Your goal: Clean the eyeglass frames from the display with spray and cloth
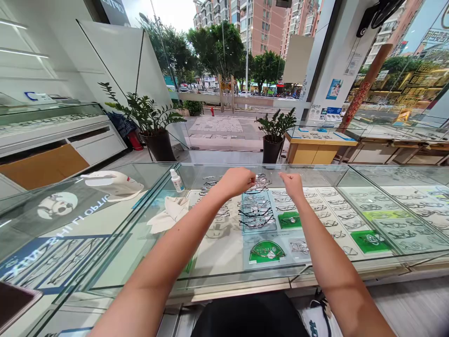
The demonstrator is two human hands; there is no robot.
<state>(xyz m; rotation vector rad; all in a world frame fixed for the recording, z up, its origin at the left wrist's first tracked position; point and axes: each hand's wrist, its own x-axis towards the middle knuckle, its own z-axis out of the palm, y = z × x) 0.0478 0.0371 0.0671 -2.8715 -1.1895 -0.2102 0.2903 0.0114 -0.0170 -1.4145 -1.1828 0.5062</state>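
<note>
my left hand [239, 180] is curled into a loose fist with the knuckles up, its fingertips turned inward, and i cannot tell whether anything is pinched in it. my right hand [293, 184] is folded too, thumb and forefinger drawn narrow and pointing toward the left one; whether a thin frame sits in that pinch is too small to tell. the two hands are raised over the far part of a glass counter [231, 291], apart from each other, with a gap between them. in that gap, just beside my left fingertips, some thin-rimmed glasses [262, 181] show, though i cannot tell if they touch my fingers. nearer to me, between my forearms, a stack of dark-rimmed glasses [257, 219] lies in rows on a pale blue panel. to the right of it is a green card [283, 223] with a pair on it, and closer in, a half-round green card [264, 249]. more rows of glasses [341, 206] spread right, beyond my right forearm. left of my left forearm, a crumpled cream cloth [171, 210] lies near a small white bottle [177, 181] that stands upright. past the counter are two potted plants, one on the left [154, 119] and one on the right [275, 128], and trees [213, 51] stand outside.
</note>
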